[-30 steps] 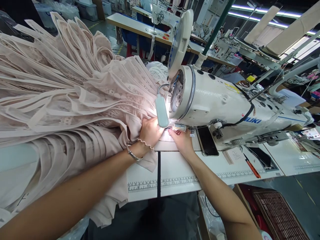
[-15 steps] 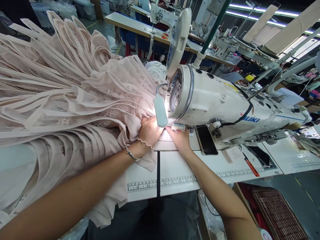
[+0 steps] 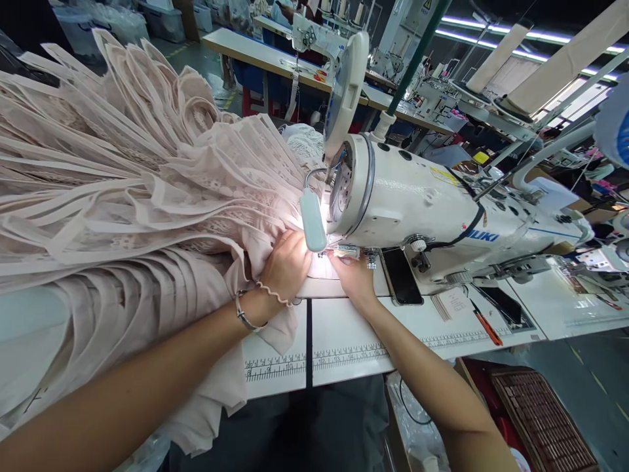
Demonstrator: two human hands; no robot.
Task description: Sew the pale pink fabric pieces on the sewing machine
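Well, the pale pink cloth between my two hands lies flat under the bright light at the head of the white sewing machine, near the middle of the scene. A pale green lamp hangs just above it and hides some of the work. To the left, a big heap of pale garments spreads in layers, many edged with plain bands and some with lace, and its folds droop over the near edge of the table.

My left hand rests on the cloth at the heap's right end, its fingers close together and pointing toward the needle area; the tips are lost in glare, so I cannot tell whether they pinch anything. My right hand lies at the cloth's right side, the thumb reaching toward it; the other fingers are partly behind the machine, and I cannot tell if they grip. Just right of that hand lies a dark phone, with an orange-handled tool farther right.

I judge this cloth light, limp and perhaps a little slippery, easily puckered, while the heap's bulk could drag on it. The best hold seems to be light, flat fingertips beside the edge, off the lace, which looks the most fragile part.
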